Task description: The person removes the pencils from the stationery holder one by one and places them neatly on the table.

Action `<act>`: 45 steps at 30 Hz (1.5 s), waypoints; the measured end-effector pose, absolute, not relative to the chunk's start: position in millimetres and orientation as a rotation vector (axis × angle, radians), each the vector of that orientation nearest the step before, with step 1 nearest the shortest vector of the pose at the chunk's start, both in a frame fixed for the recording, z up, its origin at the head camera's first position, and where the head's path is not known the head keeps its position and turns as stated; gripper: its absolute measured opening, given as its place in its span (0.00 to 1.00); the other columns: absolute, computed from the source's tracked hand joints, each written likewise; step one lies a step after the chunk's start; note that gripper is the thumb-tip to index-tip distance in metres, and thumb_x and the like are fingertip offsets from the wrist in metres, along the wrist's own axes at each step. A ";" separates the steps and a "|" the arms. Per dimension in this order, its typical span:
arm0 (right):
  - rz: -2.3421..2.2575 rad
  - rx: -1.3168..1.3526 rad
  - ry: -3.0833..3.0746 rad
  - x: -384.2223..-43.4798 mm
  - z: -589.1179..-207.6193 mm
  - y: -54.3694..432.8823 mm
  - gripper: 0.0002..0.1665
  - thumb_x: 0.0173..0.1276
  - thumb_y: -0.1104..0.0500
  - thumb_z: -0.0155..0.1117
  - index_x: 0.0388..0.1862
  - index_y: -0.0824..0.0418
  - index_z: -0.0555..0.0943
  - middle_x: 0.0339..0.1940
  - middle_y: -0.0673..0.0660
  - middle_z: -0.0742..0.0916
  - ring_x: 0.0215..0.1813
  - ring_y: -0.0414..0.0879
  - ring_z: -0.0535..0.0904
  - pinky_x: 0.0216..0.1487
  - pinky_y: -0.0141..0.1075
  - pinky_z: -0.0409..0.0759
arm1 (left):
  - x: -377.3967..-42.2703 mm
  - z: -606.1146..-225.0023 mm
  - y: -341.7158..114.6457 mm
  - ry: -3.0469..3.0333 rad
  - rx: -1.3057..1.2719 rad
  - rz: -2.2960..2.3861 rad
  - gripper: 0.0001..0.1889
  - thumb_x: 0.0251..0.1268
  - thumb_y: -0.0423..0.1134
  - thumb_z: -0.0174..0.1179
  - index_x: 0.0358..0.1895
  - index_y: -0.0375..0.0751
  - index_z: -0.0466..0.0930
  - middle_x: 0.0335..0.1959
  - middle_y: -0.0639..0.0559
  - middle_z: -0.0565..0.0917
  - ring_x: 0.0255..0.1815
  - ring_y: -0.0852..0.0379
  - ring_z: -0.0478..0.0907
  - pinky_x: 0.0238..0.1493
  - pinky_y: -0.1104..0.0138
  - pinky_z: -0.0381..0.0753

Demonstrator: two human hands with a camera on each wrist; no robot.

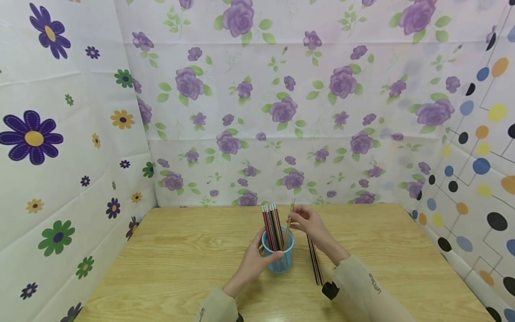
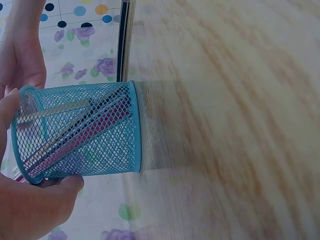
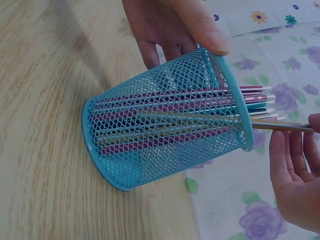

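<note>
A blue mesh pencil cup (image 1: 281, 264) stands upright on the table, holding several pencils (image 1: 270, 223), mostly dark red, with their eraser ends up. My left hand (image 1: 251, 259) grips the cup from its left side, thumb at the near rim and fingers behind. Between thumb and fingertips, my right hand (image 1: 309, 222) pinches a gold-coloured pencil (image 3: 275, 125) near its upper end. The lower part of that pencil is inside the cup (image 3: 165, 125), showing through the mesh, and it leans against the slant of the others.
Several dark pencils (image 1: 314, 264) lie on the wooden table (image 1: 181, 250), right of the cup and partly under the right forearm. Flower-printed cloth (image 1: 257, 147) hangs along the back edge, with patterned cloths at both sides. A black strap end (image 1: 331, 290) hangs from the right sleeve.
</note>
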State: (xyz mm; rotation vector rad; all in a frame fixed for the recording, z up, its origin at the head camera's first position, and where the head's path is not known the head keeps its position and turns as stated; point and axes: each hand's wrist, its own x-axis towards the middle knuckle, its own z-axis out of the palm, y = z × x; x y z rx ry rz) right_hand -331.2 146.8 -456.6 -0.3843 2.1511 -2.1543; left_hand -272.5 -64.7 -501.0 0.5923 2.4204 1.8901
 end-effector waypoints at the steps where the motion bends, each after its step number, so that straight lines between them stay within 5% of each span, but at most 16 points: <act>1: -2.155 -0.380 2.158 -331.2 -455.9 146.9 0.21 0.72 0.53 0.60 0.51 0.69 0.71 0.43 0.55 0.81 0.46 0.43 0.82 0.54 0.41 0.84 | -272.0 -500.6 -64.6 2.414 0.588 1.893 0.47 0.62 0.43 0.66 0.77 0.36 0.46 0.74 0.34 0.60 0.73 0.36 0.60 0.70 0.45 0.64; 17: -2.247 -0.314 2.126 -329.1 -452.8 152.5 0.20 0.72 0.53 0.59 0.50 0.68 0.72 0.44 0.58 0.82 0.45 0.43 0.82 0.53 0.42 0.84 | -271.5 -503.4 -64.2 2.394 0.549 1.890 0.47 0.62 0.44 0.66 0.77 0.40 0.45 0.75 0.37 0.59 0.74 0.36 0.59 0.70 0.45 0.65; 24: -2.333 -0.316 2.076 -328.2 -449.7 158.5 0.14 0.74 0.54 0.57 0.45 0.65 0.71 0.40 0.49 0.81 0.45 0.44 0.82 0.49 0.35 0.85 | -273.4 -503.1 -64.2 2.405 0.575 1.907 0.47 0.61 0.44 0.67 0.77 0.38 0.46 0.74 0.37 0.61 0.73 0.37 0.61 0.70 0.46 0.65; 45: -2.539 -0.137 1.930 -330.6 -441.7 171.4 0.10 0.75 0.57 0.55 0.46 0.62 0.69 0.36 0.46 0.82 0.40 0.38 0.81 0.47 0.29 0.84 | -273.1 -502.6 -64.4 2.408 0.589 1.896 0.48 0.61 0.45 0.67 0.77 0.38 0.45 0.74 0.35 0.59 0.74 0.37 0.59 0.72 0.48 0.63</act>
